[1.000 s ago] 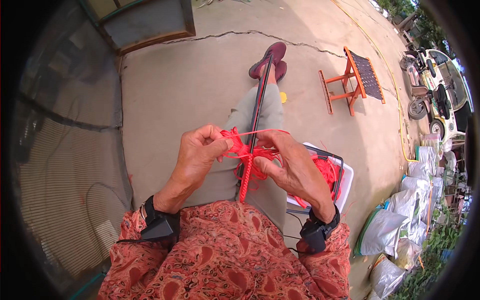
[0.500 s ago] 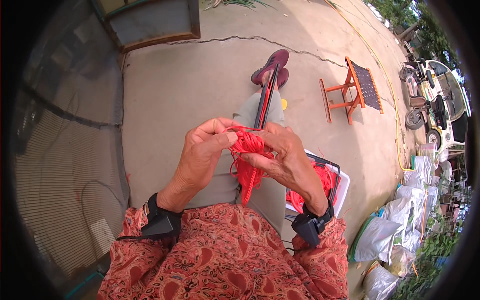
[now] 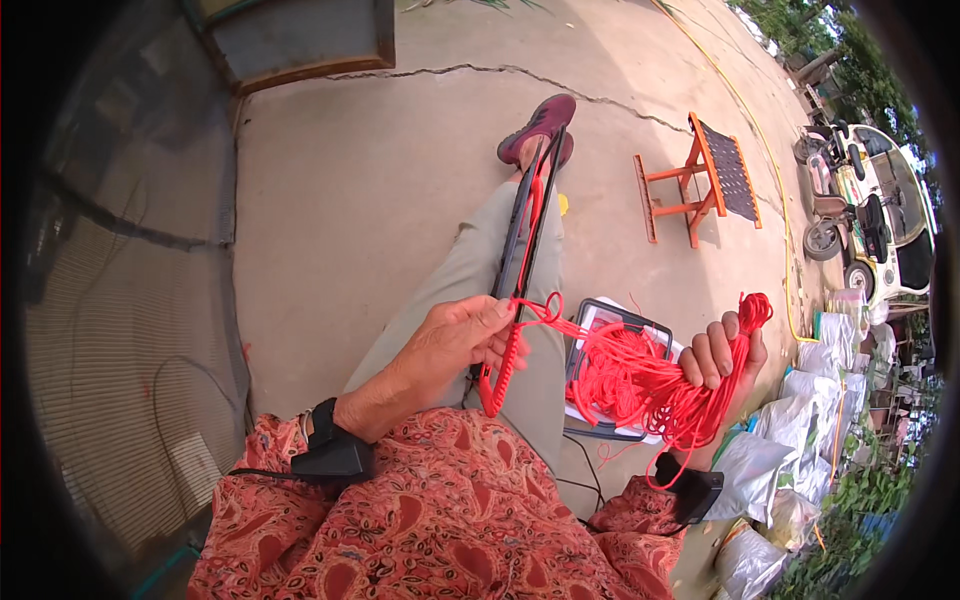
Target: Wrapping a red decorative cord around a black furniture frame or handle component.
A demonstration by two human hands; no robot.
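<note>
The loose, tangled hank of thin bright red cord point(image 3: 690, 410) hangs at the right of the lap, its strands bunched at one end and fanning into loops; several strands stretch left to a long, narrow frame of two black bars point(image 3: 512, 235). This frame lies along the legs, its near end wrapped in tight red braiding point(image 3: 506, 375).

The right hand point(image 3: 722, 355) is out to the right, its grip clenched around the hank with fingers curled. The left hand point(image 3: 455, 335) reaches in from the near left, its grip pinching the strands between thumb and fingertips at the bars; whether its lower fingers touch the frame, I cannot tell.

Counted: one hank, one frame, two maroon shoes point(image 3: 540, 125) at the far end and one orange-framed stool with a dark woven seat point(image 3: 735, 170) at far right.
</note>
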